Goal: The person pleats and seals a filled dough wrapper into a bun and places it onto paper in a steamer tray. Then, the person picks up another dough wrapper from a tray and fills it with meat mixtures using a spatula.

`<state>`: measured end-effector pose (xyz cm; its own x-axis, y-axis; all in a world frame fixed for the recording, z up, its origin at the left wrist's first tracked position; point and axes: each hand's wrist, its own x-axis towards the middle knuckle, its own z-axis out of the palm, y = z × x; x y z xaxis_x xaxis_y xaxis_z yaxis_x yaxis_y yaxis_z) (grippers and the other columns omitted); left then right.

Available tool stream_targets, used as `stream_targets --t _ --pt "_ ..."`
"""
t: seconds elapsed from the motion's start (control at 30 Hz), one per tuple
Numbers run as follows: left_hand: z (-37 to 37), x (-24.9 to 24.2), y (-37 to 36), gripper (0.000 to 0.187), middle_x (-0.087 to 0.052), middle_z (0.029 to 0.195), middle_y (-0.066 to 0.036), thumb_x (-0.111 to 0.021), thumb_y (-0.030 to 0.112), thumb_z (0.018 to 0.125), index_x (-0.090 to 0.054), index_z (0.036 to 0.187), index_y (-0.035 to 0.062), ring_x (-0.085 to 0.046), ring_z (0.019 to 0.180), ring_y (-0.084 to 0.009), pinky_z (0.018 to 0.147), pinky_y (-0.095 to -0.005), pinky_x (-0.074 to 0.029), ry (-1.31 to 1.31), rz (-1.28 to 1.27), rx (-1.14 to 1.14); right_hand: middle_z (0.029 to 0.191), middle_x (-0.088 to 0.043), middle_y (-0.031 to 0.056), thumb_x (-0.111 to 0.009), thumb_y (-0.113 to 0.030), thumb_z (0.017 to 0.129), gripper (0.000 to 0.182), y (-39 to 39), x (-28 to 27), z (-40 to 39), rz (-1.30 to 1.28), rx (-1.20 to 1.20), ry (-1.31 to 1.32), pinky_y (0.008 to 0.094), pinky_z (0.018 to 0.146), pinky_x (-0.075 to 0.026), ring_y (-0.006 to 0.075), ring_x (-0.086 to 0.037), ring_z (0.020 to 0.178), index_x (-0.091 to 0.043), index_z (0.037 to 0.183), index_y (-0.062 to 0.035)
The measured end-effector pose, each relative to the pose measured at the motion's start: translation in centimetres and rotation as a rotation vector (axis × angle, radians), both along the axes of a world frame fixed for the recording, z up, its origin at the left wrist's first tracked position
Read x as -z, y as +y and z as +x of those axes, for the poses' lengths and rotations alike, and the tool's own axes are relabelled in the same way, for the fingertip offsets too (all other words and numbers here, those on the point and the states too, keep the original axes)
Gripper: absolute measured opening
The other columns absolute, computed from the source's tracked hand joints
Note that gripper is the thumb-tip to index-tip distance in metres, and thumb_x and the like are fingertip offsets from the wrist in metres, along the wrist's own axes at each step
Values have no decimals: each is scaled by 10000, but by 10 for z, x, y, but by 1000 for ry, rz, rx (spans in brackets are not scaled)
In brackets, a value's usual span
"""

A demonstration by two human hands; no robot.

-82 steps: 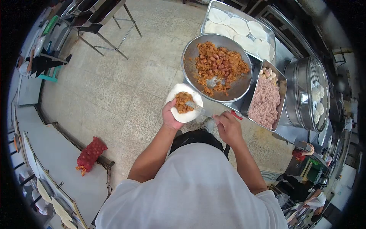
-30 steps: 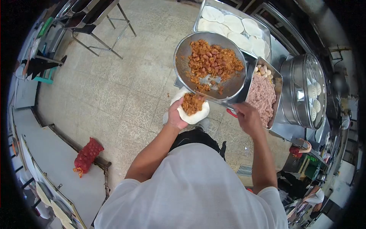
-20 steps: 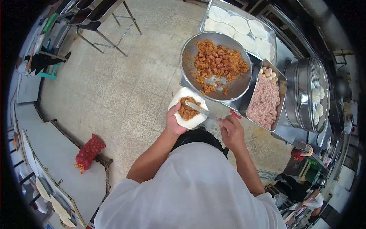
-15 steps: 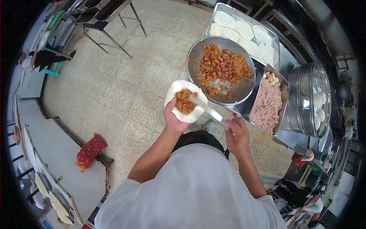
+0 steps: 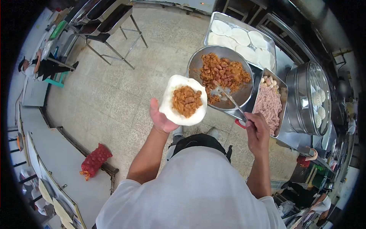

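Note:
On my left hand [image 5: 163,117] rests a round white dough wrapper [image 5: 167,103] with a mound of orange-brown filling [image 5: 187,101] in its middle; the thumb sticks out at the left. My right hand [image 5: 257,131] is closed on the handle of a metal spatula [image 5: 237,105], whose tip reaches into the filling in a large metal bowl [image 5: 196,63]. Right of the bowl, a metal tray [image 5: 283,108] holds pink minced meat [image 5: 268,105] and pale pieces at its far end.
Behind the bowl lies a tray [image 5: 275,46] of flat dough rounds [image 5: 241,36]. A steamer [image 5: 299,101] with white buns stands at the right. A red net sack [image 5: 95,160] and a metal stool [image 5: 126,57] are left. A person [image 5: 36,68] sits at the far left.
The spatula has moved from the wrapper's filling to the bowl, my right hand going right with it. The mound on the wrapper looks larger, and my left thumb has moved off the dough.

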<state>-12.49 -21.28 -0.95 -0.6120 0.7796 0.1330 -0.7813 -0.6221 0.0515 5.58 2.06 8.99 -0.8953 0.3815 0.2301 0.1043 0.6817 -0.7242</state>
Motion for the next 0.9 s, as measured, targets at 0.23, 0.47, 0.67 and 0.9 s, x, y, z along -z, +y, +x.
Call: stream_targets --t 0.23,0.47,0.67,0.9 --pt "-5 20 2 1042 -267 1568 -204 -537 754 805 -240 1537 74 -310 1420 -403 1160 -577 -247 39 -251 76 858 -593 132 -587 80 799 306 25 -12 5 219 68 -176 378 657 -498 288 -626 745 -658 1071 -41" --pt "-12 34 -24 982 -307 1539 -229 -556 687 848 -246 1525 47 -354 1389 -425 1125 -580 -321 -2 -205 85 891 -630 137 -572 -50 823 223 55 -6 -14 608 -16 -517 431 686 -539 330 -667 817 -682 1014 -80" --pt "14 50 -20 886 -374 1499 -234 -559 621 885 -303 1499 36 -402 1357 -418 1114 -585 -332 -110 -107 104 922 -648 110 -540 -114 836 188 89 19 -40 880 -152 -656 430 718 -563 299 -681 833 -694 942 -97" --pt "49 93 -1 734 -424 1475 -214 -582 480 909 -375 1464 48 -424 1350 -405 1127 -597 -306 -306 -265 163 905 -669 87 -553 -110 806 213 88 1 -36 797 -346 -692 427 714 -556 294 -681 826 -709 950 -98"
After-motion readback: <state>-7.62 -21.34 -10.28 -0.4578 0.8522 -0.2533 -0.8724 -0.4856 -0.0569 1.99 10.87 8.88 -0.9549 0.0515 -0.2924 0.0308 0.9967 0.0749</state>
